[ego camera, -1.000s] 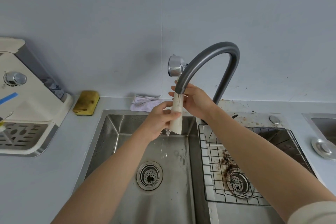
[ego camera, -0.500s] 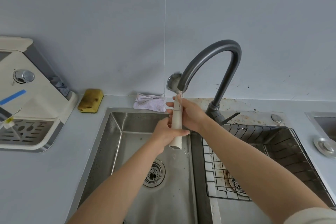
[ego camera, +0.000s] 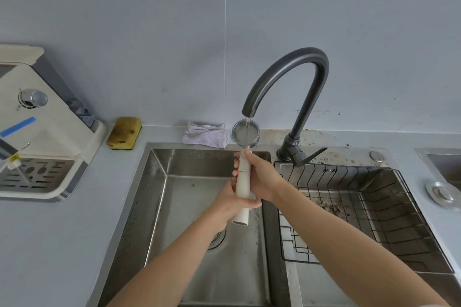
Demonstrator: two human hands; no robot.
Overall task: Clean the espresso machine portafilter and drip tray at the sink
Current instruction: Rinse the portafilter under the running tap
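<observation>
Head view: portafilter [ego camera: 243, 177] was held upright at centre frame, basket under the faucet [ego camera: 310, 56]; handle was gripped by right hand [ego camera: 263, 179] above left hand [ego camera: 230, 205].

Cream-handled portafilter [ego camera: 242, 183] stands upright, basket [ego camera: 240, 134] apparently catching water [ego camera: 247, 124]; slotted drip tray [ego camera: 50, 182] sits left.

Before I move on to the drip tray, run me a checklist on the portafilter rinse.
1. Flow: water from the faucet falls into the portafilter basket: ok.
2. Grip: left hand low on the handle, right hand above it: ok.
3. Handle held over the left basin: ok.
4. Basket free of grounds: cannot tell.
5. Next item, the drip tray, at the sink: not ok; it sits in the espresso machine.
</observation>
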